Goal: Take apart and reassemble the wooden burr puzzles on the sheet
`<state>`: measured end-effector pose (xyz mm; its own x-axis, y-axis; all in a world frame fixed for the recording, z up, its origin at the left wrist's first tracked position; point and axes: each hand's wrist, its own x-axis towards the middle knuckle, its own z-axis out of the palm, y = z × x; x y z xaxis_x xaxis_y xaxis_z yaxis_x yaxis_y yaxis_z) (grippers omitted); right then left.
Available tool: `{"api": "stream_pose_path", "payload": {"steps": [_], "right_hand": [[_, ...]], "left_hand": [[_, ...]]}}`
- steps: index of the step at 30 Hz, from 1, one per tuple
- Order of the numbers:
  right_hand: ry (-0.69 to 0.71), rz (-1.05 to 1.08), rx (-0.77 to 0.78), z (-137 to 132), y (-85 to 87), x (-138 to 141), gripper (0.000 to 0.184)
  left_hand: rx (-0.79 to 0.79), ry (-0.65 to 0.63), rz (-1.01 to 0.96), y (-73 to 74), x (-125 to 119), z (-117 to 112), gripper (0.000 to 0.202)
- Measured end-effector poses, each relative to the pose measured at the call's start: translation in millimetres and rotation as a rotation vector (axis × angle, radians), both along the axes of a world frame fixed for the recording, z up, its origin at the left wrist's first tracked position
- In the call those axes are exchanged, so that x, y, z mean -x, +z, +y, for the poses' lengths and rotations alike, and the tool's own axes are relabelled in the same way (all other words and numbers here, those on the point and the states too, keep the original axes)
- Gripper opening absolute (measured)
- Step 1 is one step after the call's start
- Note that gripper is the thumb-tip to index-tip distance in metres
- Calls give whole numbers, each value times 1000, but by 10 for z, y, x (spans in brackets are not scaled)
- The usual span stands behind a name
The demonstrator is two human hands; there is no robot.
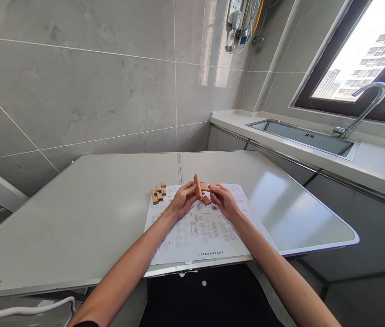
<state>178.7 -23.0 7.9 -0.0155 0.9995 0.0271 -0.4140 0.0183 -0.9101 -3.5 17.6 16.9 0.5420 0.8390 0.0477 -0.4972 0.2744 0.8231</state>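
Above a printed sheet, my left hand grips an upright wooden puzzle piece between thumb and fingers. My right hand pinches the outer end of a second wooden piece, which lies level and meets the upright one. Just below them, a further wooden piece shows between the hands; I cannot tell whether it is held or lies on the sheet. To the left of my left hand, a wooden block cluster with notches sits at the paper's upper left edge.
The sheet lies on a white folding table with a seam down its middle. A tiled wall stands behind it. On the right runs a counter with a sink and a curved faucet beneath a window.
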Motion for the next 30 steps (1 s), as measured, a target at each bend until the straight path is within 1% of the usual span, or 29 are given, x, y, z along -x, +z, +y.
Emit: {"api": "stream_pose_path", "payload": {"steps": [5,11,13,16,17,19,22,24,27,30], "right_hand": [[2,-33,-24,1,3,5,29],[6,-42,-18,-8,16,12,30],[-5,-29,-21,4,3,-8,29],[-96,8,-21,40,-42,-56,27],[-141,5,-14,54,-63,-69,27],[-241,-59,10,81,-113,-83,30],[-369,-246,35,108,-193,-74,36],[-424,-379,7,115,-236,-61,38],[-511,-607,-65,115,-275,-49,37],[-543,-764,-116,112,-296,-49,35]], "left_hand": [[-3,-3,4,-10,11,11,25],[17,-5,-27,-1,1,4,23],[26,29,-29,5,16,19,23],[17,157,-5,0,51,66,26],[0,202,33,-9,57,82,28],[-52,279,172,-34,52,104,32],[-169,434,420,-79,11,100,33],[-272,517,565,-102,-15,80,33],[-425,560,725,-120,-28,43,34],[-498,577,806,-134,-24,17,35]]}}
